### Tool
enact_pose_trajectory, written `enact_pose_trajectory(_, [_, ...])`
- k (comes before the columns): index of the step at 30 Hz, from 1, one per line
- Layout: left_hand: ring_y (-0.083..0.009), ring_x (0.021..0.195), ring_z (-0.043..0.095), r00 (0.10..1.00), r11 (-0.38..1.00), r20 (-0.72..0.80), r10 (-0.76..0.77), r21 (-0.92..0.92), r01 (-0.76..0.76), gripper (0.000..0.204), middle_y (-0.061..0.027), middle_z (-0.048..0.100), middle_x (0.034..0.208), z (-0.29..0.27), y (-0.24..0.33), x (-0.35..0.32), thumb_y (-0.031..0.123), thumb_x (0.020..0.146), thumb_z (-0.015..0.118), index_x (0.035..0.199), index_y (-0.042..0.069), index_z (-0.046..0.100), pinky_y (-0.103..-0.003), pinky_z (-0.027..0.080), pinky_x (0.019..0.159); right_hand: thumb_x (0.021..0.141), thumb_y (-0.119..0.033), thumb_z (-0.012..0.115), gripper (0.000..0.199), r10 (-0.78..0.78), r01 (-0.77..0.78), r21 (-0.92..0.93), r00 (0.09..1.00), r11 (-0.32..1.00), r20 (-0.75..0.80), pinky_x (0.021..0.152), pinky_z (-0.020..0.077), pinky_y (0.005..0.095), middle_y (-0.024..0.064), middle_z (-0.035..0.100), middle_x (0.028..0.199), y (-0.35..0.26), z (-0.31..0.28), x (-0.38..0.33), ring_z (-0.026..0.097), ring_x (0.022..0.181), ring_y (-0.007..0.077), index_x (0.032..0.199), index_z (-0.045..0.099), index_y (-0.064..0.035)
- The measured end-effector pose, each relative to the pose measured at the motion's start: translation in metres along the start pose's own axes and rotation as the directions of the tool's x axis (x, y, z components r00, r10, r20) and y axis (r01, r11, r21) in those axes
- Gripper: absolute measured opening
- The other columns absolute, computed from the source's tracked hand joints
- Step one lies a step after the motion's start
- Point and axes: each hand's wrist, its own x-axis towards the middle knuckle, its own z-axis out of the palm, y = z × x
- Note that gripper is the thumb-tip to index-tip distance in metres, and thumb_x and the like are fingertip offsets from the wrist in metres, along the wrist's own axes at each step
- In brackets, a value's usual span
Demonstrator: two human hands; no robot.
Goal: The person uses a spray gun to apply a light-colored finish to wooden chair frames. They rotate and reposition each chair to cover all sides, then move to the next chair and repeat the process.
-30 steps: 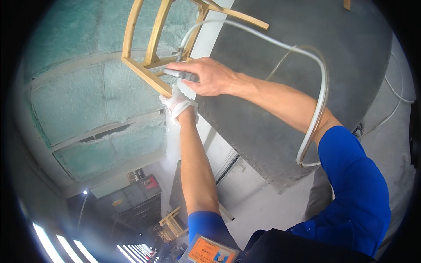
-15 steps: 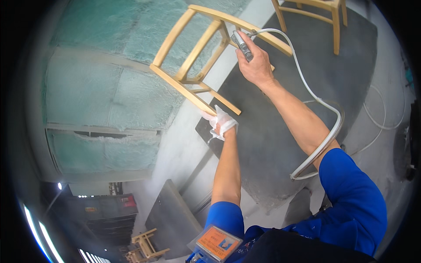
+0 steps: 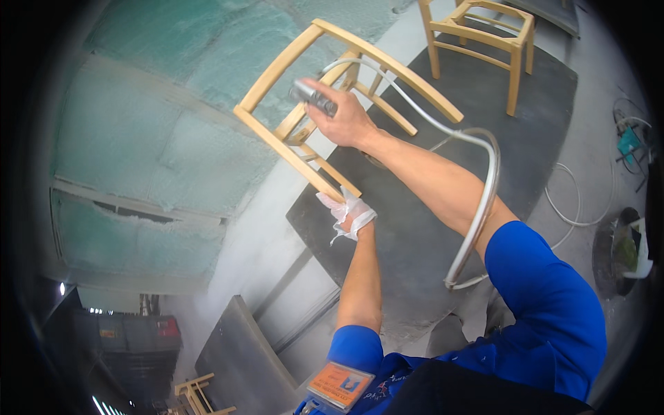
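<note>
A pale wooden chair frame (image 3: 277, 68) is held tilted in front of me, its long legs reaching right and toward me. The fingers of my left hand (image 3: 351, 216), wrapped in a torn whitish translucent covering, grip the near end of a chair leg. My right hand (image 3: 340, 115) is closed round a small silver spray gun (image 3: 312, 97), blurred by motion. The gun is over the chair's open frame, apart from the wood as far as I can tell. A white hose (image 3: 494, 166) loops from it back along my right forearm.
Another wooden chair frame (image 3: 477, 31) stands on the dark board (image 3: 415, 256) at the far right. Teal, residue-coated panels (image 3: 138, 131) fill the left. A dark slab (image 3: 242, 353) and a smaller wooden frame (image 3: 197, 394) are lower left. Coiled hose (image 3: 579, 220) and a bin (image 3: 618, 252) are right.
My right hand has swung left with the spray gun, from beside the chair's long rail to over its frame. The hose followed. My left hand still grips the leg; the view has shifted slightly.
</note>
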Motion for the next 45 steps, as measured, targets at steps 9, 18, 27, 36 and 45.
enact_pose_trajectory(9, [-0.0343, 0.118, 0.068, 0.997, 0.992, -0.020, -0.076, -0.106, 0.074, 0.068, -0.0140, 0.068, 0.136, 0.015, -0.009, 0.007, 0.040, 0.103, 0.064, 0.160, 0.016, 0.036, -0.043, 0.051, 0.102, 0.102, -0.016, 0.065, 0.056, 0.396, -0.296, 0.266, 0.738, 0.917, -0.547, 0.072, 0.0577, 0.0302, 0.0074, 0.072, 0.108, -0.016, -0.085, -0.063, 0.070, 0.082, 0.0150, 0.156, 0.050, -0.0143])
enact_pose_trajectory(18, [-0.0335, 0.118, 0.068, 0.981, 0.977, 0.033, -0.189, -0.092, 0.192, 0.068, -0.0127, 0.071, 0.130, 0.006, -0.008, -0.010, 0.049, 0.099, 0.069, 0.154, 0.016, 0.046, -0.044, 0.052, 0.102, 0.104, -0.017, 0.065, 0.062, 0.578, -0.630, 0.162, 0.539, 0.759, -0.613, 0.044, 0.0440, 0.0222, 0.0025, 0.064, 0.094, -0.072, -0.211, -0.226, 0.065, 0.078, 0.0092, 0.161, 0.040, -0.0126])
enact_pose_trajectory(27, [-0.0301, 0.094, 0.077, 0.907, 0.935, -0.230, -0.352, -0.133, 0.329, 0.060, -0.0160, 0.077, 0.107, -0.022, -0.093, -0.175, 0.044, 0.098, 0.073, 0.141, 0.005, 0.057, -0.042, 0.061, 0.090, 0.111, -0.034, 0.051, 0.065, 0.695, -0.726, 0.025, 0.647, 0.688, -0.313, 0.041, 0.0444, 0.0217, 0.0079, 0.063, 0.092, -0.138, -0.416, -0.248, 0.066, 0.078, 0.0131, 0.168, 0.028, -0.0132])
enact_pose_trajectory(36, [-0.0339, 0.111, 0.072, 0.853, 0.749, -0.168, -0.494, 0.417, 0.515, 0.080, -0.0157, 0.075, 0.118, 0.050, -0.162, -0.199, 0.067, 0.095, 0.063, 0.144, 0.006, 0.050, -0.047, 0.050, 0.106, 0.113, -0.057, 0.032, 0.061, 0.710, -0.646, 0.439, 0.704, 0.625, 0.025, 0.037, 0.0430, 0.0192, 0.0119, 0.054, 0.099, -0.161, -0.452, -0.150, 0.058, 0.076, 0.0160, 0.150, 0.043, -0.0098])
enact_pose_trajectory(45, [-0.0362, 0.139, 0.056, 0.306, 0.974, 0.941, 0.147, -0.192, 0.122, 0.065, -0.0235, 0.054, 0.154, 0.064, 0.033, -0.333, 0.036, 0.099, 0.073, 0.153, 0.008, 0.050, -0.043, 0.047, 0.112, 0.114, -0.052, 0.035, 0.055, 0.583, -0.599, 0.524, 0.782, 0.605, 0.221, 0.044, 0.0407, 0.0205, 0.0098, 0.063, 0.104, -0.112, -0.448, -0.097, 0.065, 0.088, 0.0165, 0.156, 0.040, -0.0165])
